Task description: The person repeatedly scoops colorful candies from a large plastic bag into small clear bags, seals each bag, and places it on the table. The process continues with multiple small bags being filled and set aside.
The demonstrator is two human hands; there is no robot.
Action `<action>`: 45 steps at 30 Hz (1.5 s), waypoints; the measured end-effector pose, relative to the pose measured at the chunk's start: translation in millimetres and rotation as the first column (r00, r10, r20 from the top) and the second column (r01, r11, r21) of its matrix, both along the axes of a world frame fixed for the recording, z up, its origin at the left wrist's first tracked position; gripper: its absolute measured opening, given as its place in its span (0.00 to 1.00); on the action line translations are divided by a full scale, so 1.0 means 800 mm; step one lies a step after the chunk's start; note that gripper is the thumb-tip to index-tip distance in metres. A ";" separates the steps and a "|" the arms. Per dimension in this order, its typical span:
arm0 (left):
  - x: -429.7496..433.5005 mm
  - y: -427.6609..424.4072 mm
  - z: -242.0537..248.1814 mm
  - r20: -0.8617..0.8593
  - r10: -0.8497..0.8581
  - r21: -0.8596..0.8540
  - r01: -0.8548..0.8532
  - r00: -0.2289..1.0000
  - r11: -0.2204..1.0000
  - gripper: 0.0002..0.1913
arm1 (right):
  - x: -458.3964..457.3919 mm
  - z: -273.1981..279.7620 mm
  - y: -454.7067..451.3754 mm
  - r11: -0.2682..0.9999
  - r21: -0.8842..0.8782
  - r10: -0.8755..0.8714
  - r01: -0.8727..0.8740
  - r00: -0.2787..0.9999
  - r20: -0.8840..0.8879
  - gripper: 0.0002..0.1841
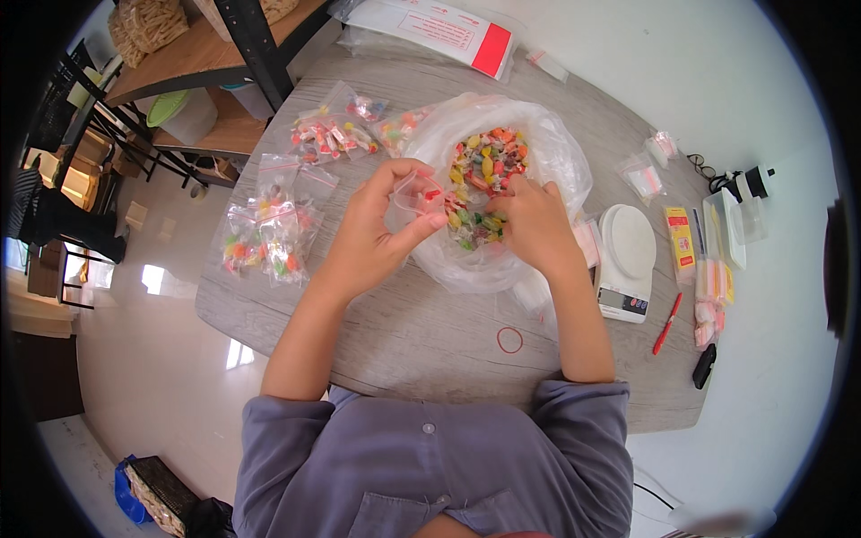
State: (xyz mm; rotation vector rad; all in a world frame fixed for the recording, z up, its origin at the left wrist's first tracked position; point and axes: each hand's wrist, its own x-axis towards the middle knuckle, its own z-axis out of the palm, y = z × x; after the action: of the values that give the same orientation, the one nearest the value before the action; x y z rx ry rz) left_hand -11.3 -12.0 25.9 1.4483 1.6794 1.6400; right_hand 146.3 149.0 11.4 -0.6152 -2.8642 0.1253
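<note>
My left hand [368,232] holds a small clear zip bag [412,195] with its mouth spread; something red shows at its rim. Just right of it, my right hand [541,225] reaches into a large white plastic bag [430,259] with its rim folded back. Its fingertips are among wrapped candies [494,161] of several colours; whether they pinch one is hidden. To the left lie filled zip bags of candies [272,232], and more filled bags [333,134] are farther back.
A white kitchen scale [629,249] stands right of the large bag. Beyond it are a red pen [667,324], a black marker-like object [704,366] and packs of small bags [709,289]. A rubber band [510,340] lies near the front. Shelving [259,54] borders the table's left.
</note>
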 end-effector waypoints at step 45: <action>0.019 0.008 -0.014 -0.376 0.017 0.091 0.018 0.927 0.996 0.31 | -0.008 0.058 -0.037 0.801 -0.380 0.243 -0.463 0.831 -0.500 0.07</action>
State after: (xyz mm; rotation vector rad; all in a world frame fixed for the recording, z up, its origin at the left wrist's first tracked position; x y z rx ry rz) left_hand 4.3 -5.4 14.3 1.9085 1.8150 1.5274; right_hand 139.5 119.2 57.5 -0.0651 -2.4610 0.9503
